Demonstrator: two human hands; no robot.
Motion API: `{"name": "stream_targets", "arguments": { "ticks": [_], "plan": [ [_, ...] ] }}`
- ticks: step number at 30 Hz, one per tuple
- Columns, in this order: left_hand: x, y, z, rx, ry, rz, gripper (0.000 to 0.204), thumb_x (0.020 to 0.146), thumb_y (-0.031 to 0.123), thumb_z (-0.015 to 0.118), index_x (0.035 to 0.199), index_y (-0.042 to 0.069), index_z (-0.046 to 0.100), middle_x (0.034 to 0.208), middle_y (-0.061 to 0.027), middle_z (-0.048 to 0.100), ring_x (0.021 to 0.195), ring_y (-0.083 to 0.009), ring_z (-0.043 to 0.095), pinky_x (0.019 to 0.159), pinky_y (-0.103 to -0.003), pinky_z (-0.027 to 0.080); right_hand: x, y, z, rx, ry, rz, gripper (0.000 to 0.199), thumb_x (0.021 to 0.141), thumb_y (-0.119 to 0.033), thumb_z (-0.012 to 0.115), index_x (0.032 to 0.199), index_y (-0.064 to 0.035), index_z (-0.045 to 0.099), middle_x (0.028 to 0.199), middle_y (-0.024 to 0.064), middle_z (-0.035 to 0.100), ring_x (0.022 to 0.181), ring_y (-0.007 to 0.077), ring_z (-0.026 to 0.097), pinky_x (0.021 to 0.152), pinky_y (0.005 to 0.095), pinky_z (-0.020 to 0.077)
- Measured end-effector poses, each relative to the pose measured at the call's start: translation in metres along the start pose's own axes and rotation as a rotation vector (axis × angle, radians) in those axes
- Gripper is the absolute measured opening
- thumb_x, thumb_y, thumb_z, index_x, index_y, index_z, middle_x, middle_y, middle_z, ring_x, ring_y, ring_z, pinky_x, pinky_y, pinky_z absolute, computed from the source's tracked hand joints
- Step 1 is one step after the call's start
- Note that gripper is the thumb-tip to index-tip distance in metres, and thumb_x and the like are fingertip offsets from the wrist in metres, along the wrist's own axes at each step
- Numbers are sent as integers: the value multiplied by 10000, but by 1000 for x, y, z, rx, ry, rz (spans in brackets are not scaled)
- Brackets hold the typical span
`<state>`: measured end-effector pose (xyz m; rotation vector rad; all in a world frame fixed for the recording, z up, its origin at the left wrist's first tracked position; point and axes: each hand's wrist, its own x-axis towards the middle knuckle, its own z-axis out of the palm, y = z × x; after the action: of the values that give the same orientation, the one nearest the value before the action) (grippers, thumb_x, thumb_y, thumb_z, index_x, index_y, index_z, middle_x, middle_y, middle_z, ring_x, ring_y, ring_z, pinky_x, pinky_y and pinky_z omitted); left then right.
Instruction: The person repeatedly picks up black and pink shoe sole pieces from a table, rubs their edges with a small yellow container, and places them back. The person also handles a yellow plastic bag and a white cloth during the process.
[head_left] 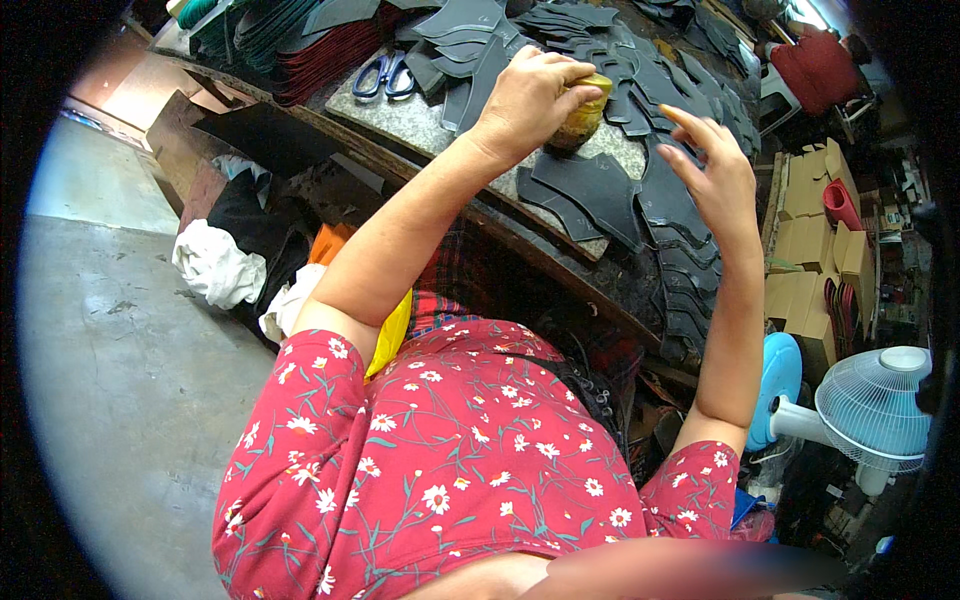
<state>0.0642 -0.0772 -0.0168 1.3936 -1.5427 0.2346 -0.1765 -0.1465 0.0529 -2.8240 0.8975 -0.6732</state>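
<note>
My left hand (530,100) is closed on the upper rim of a small yellow-brown pot (577,128), whose sides look stained. The pot is over a pale mottled board (425,125), next to dark cut pieces (590,195) with curved edges. To the right of the pot, my right hand (712,175) is raised above more dark pieces, its fingers apart and slightly smeared. A yellow-orange patch covers its index fingertip; whether that is a cover or a coating I cannot tell. The pot's contents are hidden.
Blue-handled scissors (383,77) lie on the board's left. Stacks of dark red pieces (325,62) and overlapping dark pieces (690,90) fill the bench. Cardboard boxes (808,250) and a white-and-blue fan (870,410) stand at the right. White cloth (218,262) hangs below the bench's left.
</note>
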Motion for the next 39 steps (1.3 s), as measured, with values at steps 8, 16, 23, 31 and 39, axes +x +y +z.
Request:
{"name": "stream_targets", "arguments": {
  "ticks": [8, 16, 23, 31, 39],
  "plan": [
    [2, -6, 4, -418, 78, -416, 280, 950, 294, 650, 1076, 62, 742, 956, -125, 747, 840, -190, 730, 754, -295, 565, 71, -34, 49, -292, -258, -122, 531, 752, -584, 728, 1158, -241, 731, 1147, 58, 626, 1138, 273, 560, 948, 456, 476],
    [-6, -11, 15, -457, 118, -303, 239, 927, 252, 668, 1091, 98, 748, 1016, -126, 733, 909, -243, 711, 824, -330, 545, 60, -51, 26, -392, -187, -110, 615, 722, -642, 730, 1156, -205, 740, 1211, 50, 635, 1185, 239, 565, 987, 448, 447],
    [-2, 0, -2, -531, -324, -141, 416, 992, 350, 506, 1152, -2, 658, 1256, -252, 574, 1173, -407, 508, 1044, -449, 367, 7, -33, -12, -120, -143, -177, 427, 810, -427, 750, 1136, -153, 727, 1085, 62, 680, 1061, 266, 624, 908, 391, 481],
    [-71, 46, -20, -76, -233, 119, 267, 915, 279, 653, 1036, 43, 686, 967, -136, 682, 941, -326, 619, 859, -411, 499, -71, -28, 32, -171, -332, 297, 651, 846, -396, 725, 1425, -267, 457, 918, 171, 693, 851, 354, 690, 743, 472, 541],
    [-67, 57, -24, -22, -204, 130, 334, 829, 197, 749, 1126, 71, 665, 1098, -116, 666, 1029, -316, 603, 903, -398, 494, -69, -18, 29, 296, 66, 280, 736, 841, -93, 730, 1482, -266, 411, 889, 75, 687, 747, 243, 688, 680, 384, 546]
  ]
}}
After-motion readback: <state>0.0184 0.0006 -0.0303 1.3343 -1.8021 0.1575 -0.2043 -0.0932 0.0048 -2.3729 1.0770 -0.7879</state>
